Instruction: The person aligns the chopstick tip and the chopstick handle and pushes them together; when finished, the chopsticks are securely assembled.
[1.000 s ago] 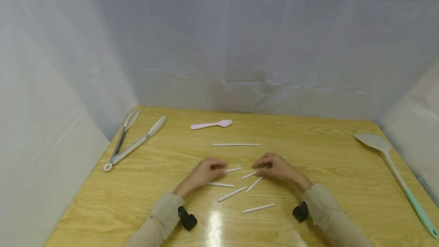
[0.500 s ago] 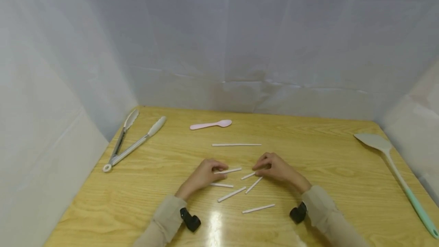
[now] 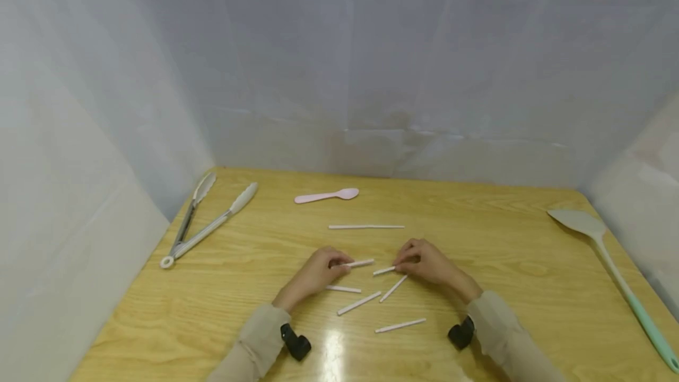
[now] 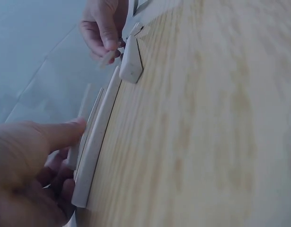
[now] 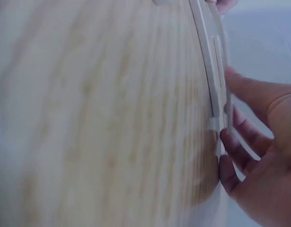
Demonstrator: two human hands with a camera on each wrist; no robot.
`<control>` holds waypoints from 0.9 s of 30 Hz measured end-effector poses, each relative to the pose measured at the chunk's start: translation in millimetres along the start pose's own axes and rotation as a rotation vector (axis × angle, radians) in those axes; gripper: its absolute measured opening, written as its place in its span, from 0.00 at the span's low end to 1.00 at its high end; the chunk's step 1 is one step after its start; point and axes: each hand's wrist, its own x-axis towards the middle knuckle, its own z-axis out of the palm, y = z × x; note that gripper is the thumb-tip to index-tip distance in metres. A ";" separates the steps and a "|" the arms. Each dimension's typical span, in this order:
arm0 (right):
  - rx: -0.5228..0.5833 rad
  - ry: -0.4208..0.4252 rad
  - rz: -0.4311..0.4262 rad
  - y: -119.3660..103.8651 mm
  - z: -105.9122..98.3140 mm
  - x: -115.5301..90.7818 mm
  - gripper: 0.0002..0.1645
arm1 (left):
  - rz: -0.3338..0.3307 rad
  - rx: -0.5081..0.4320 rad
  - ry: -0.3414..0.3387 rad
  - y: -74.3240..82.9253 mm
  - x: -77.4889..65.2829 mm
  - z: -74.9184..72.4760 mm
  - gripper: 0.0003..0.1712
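Several short white sticks lie about the middle of the table. My left hand (image 3: 316, 274) pinches one short white stick (image 3: 363, 263) between thumb and fingers, its free end pointing right. Facing it, my right hand (image 3: 427, 262) pinches another short white stick (image 3: 384, 271), whose free end points left; a gap separates the two ends. In the left wrist view the thumb (image 4: 65, 135) presses on the left-hand stick close over a stick on the table. Just in front of the hands lie a slanting stick (image 3: 359, 303), a stick (image 3: 394, 289) near the right thumb and a stick (image 3: 343, 289) by the left wrist.
Beyond the hands lies a longer tapered white stick (image 3: 366, 227), with a pink spoon (image 3: 326, 196) behind it. Spread tongs (image 3: 209, 223) lie at the left, a turner with a green handle (image 3: 620, 270) at the right. Another stick (image 3: 400, 326) lies nearer the front. White sheeting (image 3: 371, 75) surrounds the table.
The left fingers have shifted on their stick, which shows more of its length between thumb and fingers than a second ago. The right hand has barely moved.
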 end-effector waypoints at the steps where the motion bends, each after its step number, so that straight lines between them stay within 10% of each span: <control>1: 0.027 0.012 0.033 -1.1 -0.1 -0.8 0.04 | -0.005 -0.005 0.017 0.6 -0.4 -0.2 0.10; 10: 0.119 0.138 0.132 -15.3 -3.7 -2.8 0.09 | 0.000 -0.118 0.178 9.9 -2.1 -4.2 0.11; 27: 0.136 0.249 0.084 -39.1 -17.3 4.0 0.08 | -0.012 -0.198 0.261 22.1 2.5 -7.7 0.09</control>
